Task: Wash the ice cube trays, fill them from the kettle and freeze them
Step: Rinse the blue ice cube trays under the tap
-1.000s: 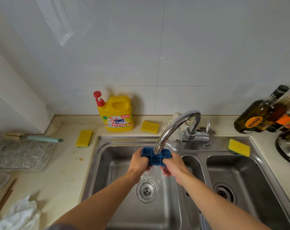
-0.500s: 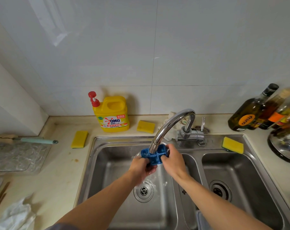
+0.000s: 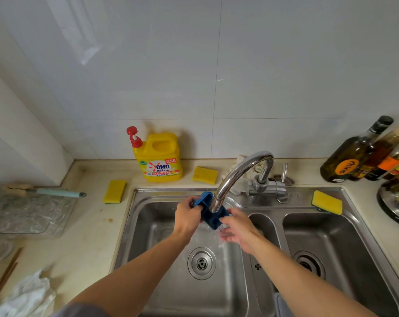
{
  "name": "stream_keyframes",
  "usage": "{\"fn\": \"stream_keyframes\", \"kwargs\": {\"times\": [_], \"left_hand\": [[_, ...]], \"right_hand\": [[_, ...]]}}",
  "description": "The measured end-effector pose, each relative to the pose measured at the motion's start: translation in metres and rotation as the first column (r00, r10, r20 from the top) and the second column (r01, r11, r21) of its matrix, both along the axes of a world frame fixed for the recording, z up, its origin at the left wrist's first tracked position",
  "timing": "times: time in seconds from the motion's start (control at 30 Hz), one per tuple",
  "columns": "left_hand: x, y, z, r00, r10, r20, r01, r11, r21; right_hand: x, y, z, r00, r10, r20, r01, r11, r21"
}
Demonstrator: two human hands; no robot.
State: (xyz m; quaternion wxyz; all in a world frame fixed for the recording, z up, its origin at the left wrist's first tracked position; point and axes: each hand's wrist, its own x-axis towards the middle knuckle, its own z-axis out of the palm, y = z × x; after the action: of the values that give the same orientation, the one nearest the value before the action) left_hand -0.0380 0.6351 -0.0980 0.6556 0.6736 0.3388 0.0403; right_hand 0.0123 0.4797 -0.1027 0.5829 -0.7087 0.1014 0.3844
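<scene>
Ice cube tray: a blue ice cube tray (image 3: pixel 211 212) was held tilted under the spout of the chrome tap (image 3: pixel 244 172), at the middle of the frame, above the left basin of the steel sink (image 3: pixel 216 300).
Left hand: the left hand (image 3: pixel 187 217) was closed around the tray's upper left end, fingers wrapped over its edge.
Right hand: the right hand (image 3: pixel 238 229) was seen loosely open at the tray's lower right corner, its fingertips touching the tray; a firm grip could not be told.
Water: a blurred wet stream was seen below the tray, over the left drain (image 3: pixel 201 263).
Detergent jug: a yellow jug (image 3: pixel 159 157) with a red pump stood against the wall at the upper middle of the surface (image 3: pixel 88 234); its label read "OMO", with smaller characters too small to be read.
Sponges: one yellow sponge (image 3: pixel 114 191) lay left of the sink, a second (image 3: pixel 204 175) just right of the jug, a third (image 3: pixel 327 202) on the sink's rim at the right.
Bottles: dark glass bottles (image 3: pixel 356 154) were seen leaning at the upper right; an orange round label on the nearest read "rhino", as far as could be made out.
Left edge: a clear patterned tray (image 3: pixel 27 213) and a brush with a pale green handle (image 3: pixel 56 192) lay at the left of the frame.
Lower left: a crumpled white cloth (image 3: pixel 27 294) lay in the corner.
</scene>
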Motion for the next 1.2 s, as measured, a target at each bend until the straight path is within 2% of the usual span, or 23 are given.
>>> {"fn": "stream_keyframes", "kwargs": {"times": [0.3,0.53,0.6,0.67,0.73,0.83,1.07,1.2], "left_hand": [[-0.003,0.01,0.011,0.999,0.0,0.034,-0.009,0.968,0.251],[-0.005,0.009,0.006,0.998,0.01,0.068,-0.028,0.963,0.269],[-0.004,0.007,0.002,0.999,0.025,0.04,-0.031,0.987,0.16],[-0.004,0.004,-0.004,0.999,0.038,-0.018,-0.038,0.998,-0.042],[-0.006,0.0,-0.011,0.995,0.029,-0.096,-0.049,0.976,-0.214],[-0.007,-0.004,-0.021,0.988,0.03,-0.153,-0.088,0.918,-0.387],[-0.003,-0.023,-0.022,0.988,0.055,-0.143,-0.129,0.8,-0.585],[-0.002,-0.035,-0.018,0.997,0.028,-0.069,-0.066,0.77,-0.635]], "right_hand": [[0.001,0.012,-0.004,0.999,0.016,-0.039,-0.015,1.0,0.021],[0.001,0.012,-0.003,0.999,0.008,-0.033,-0.008,1.0,0.017],[0.001,0.01,-0.003,1.0,0.006,-0.021,-0.005,1.0,0.011],[0.002,0.007,-0.001,1.0,-0.004,-0.007,0.004,1.0,-0.001],[0.002,0.002,0.001,1.0,-0.02,0.004,0.02,1.0,-0.013],[0.002,-0.008,0.006,0.999,-0.016,0.032,0.017,0.999,-0.035],[0.008,-0.023,0.024,0.983,-0.02,0.18,0.028,0.999,-0.041],[0.009,-0.023,0.033,0.961,-0.009,0.276,0.019,0.999,-0.032]]}}
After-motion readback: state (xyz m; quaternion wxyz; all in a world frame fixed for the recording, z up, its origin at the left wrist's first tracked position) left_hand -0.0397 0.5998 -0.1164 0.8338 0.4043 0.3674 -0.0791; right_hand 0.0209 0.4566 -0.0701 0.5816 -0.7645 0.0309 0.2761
